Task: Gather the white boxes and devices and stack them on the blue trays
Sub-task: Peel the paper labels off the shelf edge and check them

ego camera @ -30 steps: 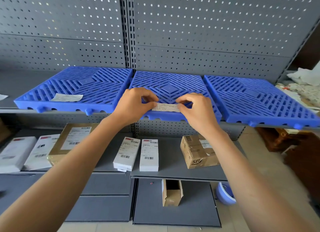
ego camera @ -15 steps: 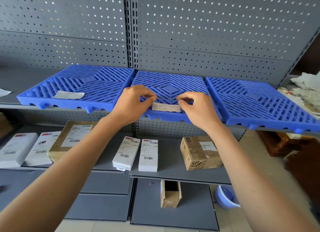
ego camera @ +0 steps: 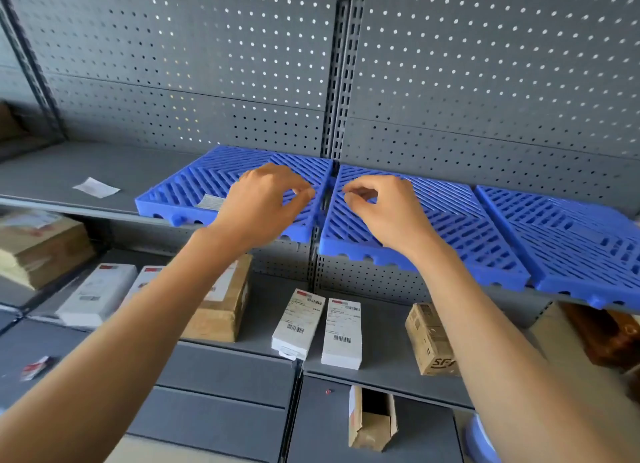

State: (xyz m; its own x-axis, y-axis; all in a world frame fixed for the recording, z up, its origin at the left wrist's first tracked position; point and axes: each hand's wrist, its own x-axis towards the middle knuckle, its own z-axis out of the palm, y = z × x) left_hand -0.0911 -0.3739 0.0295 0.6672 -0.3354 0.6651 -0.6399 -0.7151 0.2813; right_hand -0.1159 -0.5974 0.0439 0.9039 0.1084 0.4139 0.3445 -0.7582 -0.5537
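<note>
Both hands hover over the blue trays on the upper shelf (ego camera: 69, 172), fingers curled, thumb and forefinger drawn close but with nothing visible between them. The left hand (ego camera: 258, 206) sits above the left blue tray (ego camera: 180, 199), its grip nearly pinched and holding nothing; a small paper label (ego camera: 210, 201) lies on that tray just beside the wrist. The right hand (ego camera: 384, 213) is over the middle blue tray (ego camera: 460, 227), its grip likewise nearly closed on nothing I can make out. A third blue tray (ego camera: 571, 234) lies to the right, touching the middle one. All three trays carry no boxes. On the shelf below, two white boxes (ego camera: 341, 333) stand side by side with barcoded labels up, between a large brown parcel (ego camera: 221, 310) and a small brown carton (ego camera: 429, 341). Two more white boxes (ego camera: 98, 293) lie further left, partly hidden by the left forearm. A loose slip of paper (ego camera: 95, 186) rests on the bare upper shelf.
</note>
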